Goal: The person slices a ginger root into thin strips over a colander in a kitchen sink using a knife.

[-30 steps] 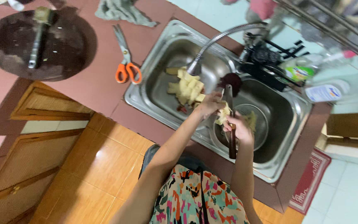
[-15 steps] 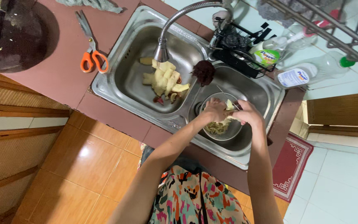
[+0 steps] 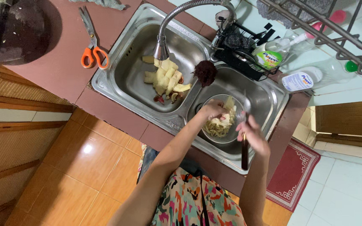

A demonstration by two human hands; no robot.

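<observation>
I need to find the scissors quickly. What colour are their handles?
Orange. The scissors lie on the counter left of the sink, clearest in the head view.

Single head view, looking steeply down, mid-distance, over double sink [image 3: 118,90].

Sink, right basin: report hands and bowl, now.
Left hand on pale shreds in the bowl. Right hand grips a dark-handled tool, blurred. Bowl sits in the right basin. Faucet over left basin, clear.
</observation>
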